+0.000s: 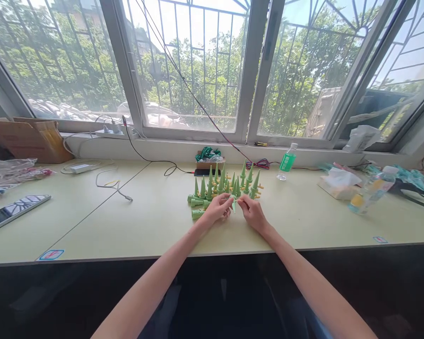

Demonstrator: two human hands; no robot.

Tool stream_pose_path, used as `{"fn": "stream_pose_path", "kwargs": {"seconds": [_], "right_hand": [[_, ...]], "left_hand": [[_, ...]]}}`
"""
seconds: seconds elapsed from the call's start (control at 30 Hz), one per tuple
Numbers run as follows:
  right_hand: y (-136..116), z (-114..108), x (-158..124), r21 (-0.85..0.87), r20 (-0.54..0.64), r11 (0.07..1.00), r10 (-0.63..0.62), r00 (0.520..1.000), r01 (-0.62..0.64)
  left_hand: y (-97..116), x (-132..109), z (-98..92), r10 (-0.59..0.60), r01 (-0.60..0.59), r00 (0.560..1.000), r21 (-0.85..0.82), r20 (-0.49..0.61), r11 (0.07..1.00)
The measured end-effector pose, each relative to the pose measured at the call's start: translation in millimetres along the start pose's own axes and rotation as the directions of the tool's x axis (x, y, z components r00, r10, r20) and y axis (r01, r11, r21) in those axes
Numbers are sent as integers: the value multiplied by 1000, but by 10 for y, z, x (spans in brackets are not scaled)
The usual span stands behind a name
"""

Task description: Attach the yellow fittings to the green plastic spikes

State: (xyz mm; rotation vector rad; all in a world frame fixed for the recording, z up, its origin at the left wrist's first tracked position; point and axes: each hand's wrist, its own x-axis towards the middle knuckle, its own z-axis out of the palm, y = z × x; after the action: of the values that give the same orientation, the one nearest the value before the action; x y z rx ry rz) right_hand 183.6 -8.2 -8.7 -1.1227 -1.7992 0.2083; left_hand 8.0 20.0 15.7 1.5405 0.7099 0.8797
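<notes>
A light green plant watering spike point(233, 206) is held tip-down in my left hand point(218, 208), with the fingers closed around its upper part. Close beside it, my right hand point(253, 213) pinches at the spike's side; what sits between those fingertips is too small to make out. Just beyond both hands, several more green watering spikes point(210, 184) stand upright in a cluster, with small yellow valves sticking out sideways. A few green pieces point(198, 214) lie on their sides left of my left hand.
Behind the cluster are a black phone point(207, 173) and a small box point(209, 160) of green material. To the right stand a green-labelled bottle point(287, 162), a tissue pack point(339, 182) and another bottle point(372, 190). Cables point(115, 186) and a tablet point(16, 214) lie left on the table point(155, 230).
</notes>
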Motion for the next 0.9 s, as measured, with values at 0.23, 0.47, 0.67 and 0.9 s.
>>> {"fn": "stream_pose_path", "kwargs": {"seconds": [0.23,0.47,0.67,0.9], "right_hand": [[14,17,-5,-27,1,1000,11,1000,-11],[-1,16,-4,-15,-8,1000,24,1000,-24],[6,16,-7,-37,-73,999,0,997,-3],[-37,-4,-10,-33,-151,999,-5,988,0]], "left_hand": [[-50,-13,17,177,-170,984,157,-34,973],[-11,-45,31,253,-232,967,284,-39,930],[12,-39,42,251,-218,965,291,-80,932],[-36,30,16,159,-146,985,172,-66,974]]}}
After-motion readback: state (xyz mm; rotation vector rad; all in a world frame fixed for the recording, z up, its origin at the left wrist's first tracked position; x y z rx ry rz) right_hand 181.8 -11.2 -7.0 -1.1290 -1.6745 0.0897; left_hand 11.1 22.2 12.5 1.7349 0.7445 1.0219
